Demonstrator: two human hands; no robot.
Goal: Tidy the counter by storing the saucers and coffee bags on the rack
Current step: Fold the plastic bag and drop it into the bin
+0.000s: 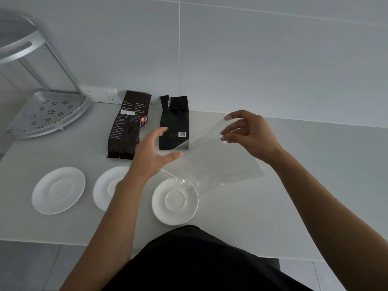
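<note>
Three saucers (58, 190) sit in a loose row near the front of our counter (294, 196), and two coffee bags (126, 127) lie flat behind them by the wall, so nothing has reached the rack (48, 114) yet; as we judge it, the whole job is ahead of us. The rack stands in the left corner, its lower perforated tray bare and an upper tier only partly in view. Our right hand (249, 135) pinches the top edge of a clear plastic bag (214, 162) between thumb and fingertips, the other fingers curled loosely, and the film hangs down toward the right-hand saucer. Our left hand (153, 154) hovers open beside the film, fingers spread and thumb out; whether it touches the plastic we cannot tell. The bag seems a preparation, perhaps for packing something, though that is only our guess. The saucers are glossy white, round, shallow, each with a ring-shaped well; the middle one is partly hidden by our left forearm. The left coffee bag is dark, crinkled foil with small print and a white label, and the right one is matte black with a barcode and a torn top. The film is thin, limp and nearly invisible but for its glare. The rack looks like brushed metal with flower-pattern holes.
</note>
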